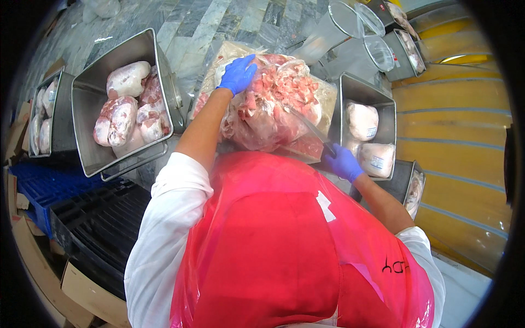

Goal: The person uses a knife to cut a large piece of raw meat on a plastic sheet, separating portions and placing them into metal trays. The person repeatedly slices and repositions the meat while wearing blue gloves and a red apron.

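Note:
In front of me lies a large mound of pale pink raw meat (273, 104), partly wrapped in clear plastic. My left hand (238, 74), in a blue glove, rests on the upper left of the mound with its fingers stretched out. On the right, my gloved right hand (343, 163) is wrapped round the handle of a long knife (311, 127). The blade points up and to the left, with its tip at the meat. Beneath the meat, a light board or sheet (327, 104) shows at the right.
A metal bin (155, 49) with large meat pieces stands left, beside a smaller bin (60, 120). Another metal bin (391, 136) with wrapped pieces is close to my right hand. Clear plastic tubs (328, 33) stand beyond. Black pallets (98, 224) lie lower left; yellow strip curtains (448, 126) hang right.

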A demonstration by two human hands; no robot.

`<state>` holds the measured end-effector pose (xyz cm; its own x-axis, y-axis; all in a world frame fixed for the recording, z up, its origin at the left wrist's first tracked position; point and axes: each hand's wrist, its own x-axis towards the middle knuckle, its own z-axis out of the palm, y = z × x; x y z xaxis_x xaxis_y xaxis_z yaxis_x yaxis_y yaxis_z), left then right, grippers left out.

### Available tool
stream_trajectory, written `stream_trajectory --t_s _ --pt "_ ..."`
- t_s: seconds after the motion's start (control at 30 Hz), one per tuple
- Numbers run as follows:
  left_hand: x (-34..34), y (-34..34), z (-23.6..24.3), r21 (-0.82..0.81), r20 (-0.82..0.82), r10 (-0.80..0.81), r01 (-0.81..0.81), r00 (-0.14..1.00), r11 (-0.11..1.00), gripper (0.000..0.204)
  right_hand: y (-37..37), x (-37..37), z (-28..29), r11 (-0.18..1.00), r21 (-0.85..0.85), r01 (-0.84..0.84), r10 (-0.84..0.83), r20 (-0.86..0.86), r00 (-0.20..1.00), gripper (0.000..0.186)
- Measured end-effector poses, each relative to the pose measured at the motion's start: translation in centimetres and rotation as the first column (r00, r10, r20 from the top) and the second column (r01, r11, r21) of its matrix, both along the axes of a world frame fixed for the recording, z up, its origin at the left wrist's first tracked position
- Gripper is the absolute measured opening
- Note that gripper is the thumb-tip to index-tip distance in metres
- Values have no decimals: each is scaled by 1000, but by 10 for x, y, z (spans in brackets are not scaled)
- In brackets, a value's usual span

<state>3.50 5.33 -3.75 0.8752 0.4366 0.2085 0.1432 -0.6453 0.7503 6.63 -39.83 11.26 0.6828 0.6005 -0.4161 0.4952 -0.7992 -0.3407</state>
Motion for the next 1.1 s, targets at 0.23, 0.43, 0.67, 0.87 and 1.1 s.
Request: stream_trajectory --t_s 0.23,0.43,0.67,0.87,1.1 --pt "-2 -8 8 -29 -32 9 -10 999 1000 57 -21 5 -35 989 -137 -46 91 339 937 23" --pt "-3 -7 8 5 -60 30 -30 998 1000 59 -2 -8 -12 980 -197 -11 70 296 953 26" --pt "-1 -6 5 -16 -57 38 -38 998 999 59 28 3 53 990 -82 116 -138 -374 917 23" --pt "1 -8 9 -41 -76 3 -6 997 999 59 32 36 71 902 -315 295 -431 -682 591 23" --pt "0 -5 5 12 -25 25 -25 999 1000 53 28 62 67 890 -378 257 -457 -742 491 26"
